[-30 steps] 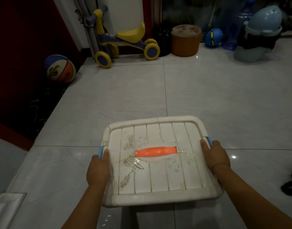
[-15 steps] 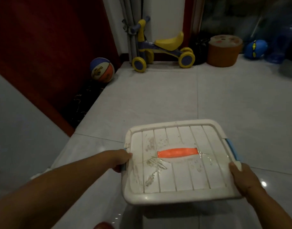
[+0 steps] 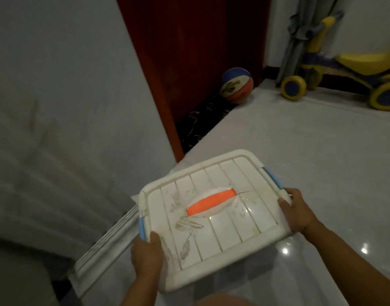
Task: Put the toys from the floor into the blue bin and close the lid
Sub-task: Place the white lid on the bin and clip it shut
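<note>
I look down on the bin with its white ribbed lid (image 3: 211, 217) on top; the lid has an orange handle (image 3: 210, 200) in the middle and blue clips (image 3: 273, 177) at its two sides. The bin body under the lid is hidden. My left hand (image 3: 146, 253) grips the lid's near-left edge beside the left blue clip (image 3: 143, 228). My right hand (image 3: 296, 214) grips the right edge just below the right clip. The lid looks scuffed and cracked near the handle.
A grey wall (image 3: 57, 107) with a white skirting (image 3: 105, 244) runs close on the left. A dark red door frame (image 3: 189, 62) stands behind. A small basketball (image 3: 236, 85) lies in the corner. A yellow and blue ride-on toy (image 3: 344, 69) stands at the far right on the pale tiled floor (image 3: 300, 140).
The view has swung left towards the wall. The bin now sits turned at an angle. My left hand has shifted from the lid's left side to its near-left corner.
</note>
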### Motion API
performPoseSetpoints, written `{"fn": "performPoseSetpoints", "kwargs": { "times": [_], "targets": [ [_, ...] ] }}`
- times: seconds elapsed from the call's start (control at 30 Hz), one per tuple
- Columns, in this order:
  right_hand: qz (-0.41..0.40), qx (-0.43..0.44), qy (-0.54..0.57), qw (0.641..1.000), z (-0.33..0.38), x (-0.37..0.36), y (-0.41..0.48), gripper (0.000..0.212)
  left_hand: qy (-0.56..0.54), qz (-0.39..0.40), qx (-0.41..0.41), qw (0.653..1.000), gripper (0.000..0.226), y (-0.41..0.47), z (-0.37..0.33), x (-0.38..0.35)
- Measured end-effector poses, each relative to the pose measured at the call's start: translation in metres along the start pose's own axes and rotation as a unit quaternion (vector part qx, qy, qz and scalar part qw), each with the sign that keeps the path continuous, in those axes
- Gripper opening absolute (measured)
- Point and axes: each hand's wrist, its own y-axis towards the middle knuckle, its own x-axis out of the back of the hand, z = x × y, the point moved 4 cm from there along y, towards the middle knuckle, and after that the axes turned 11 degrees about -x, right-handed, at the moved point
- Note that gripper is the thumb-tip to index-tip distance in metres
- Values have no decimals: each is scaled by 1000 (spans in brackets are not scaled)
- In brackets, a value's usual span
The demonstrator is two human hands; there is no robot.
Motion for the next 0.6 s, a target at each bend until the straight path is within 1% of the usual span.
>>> {"fn": "performPoseSetpoints", "kwargs": {
  "times": [0.13, 0.27, 0.3, 0.37, 0.47, 0.57, 0.6],
  "targets": [
    [55, 31, -65, 996, 35, -53, 5, 33, 24, -71, 46, 996, 46, 2, 48, 36],
    [113, 62, -64, 990, 55, -105, -14, 27, 39, -157, 93, 982, 46, 4, 81, 71],
    [121, 71, -67, 988, 58, -116, -17, 23, 52, -184, 87, 978, 47, 3, 87, 78],
    [130, 81, -71, 986, 65, -137, -23, 16, 103, -235, 37, 966, 45, 0, 96, 89],
    [144, 98, -76, 982, 77, -165, -31, 16, 160, -244, -11, 956, 52, -3, 106, 95],
    [144, 116, -100, 978, 88, -183, -37, 22, 151, -229, 11, 962, 52, -9, 109, 99],
    [140, 116, -110, 977, 92, -185, -37, 24, 149, -220, -3, 964, 54, -8, 107, 99]
  ]
}}
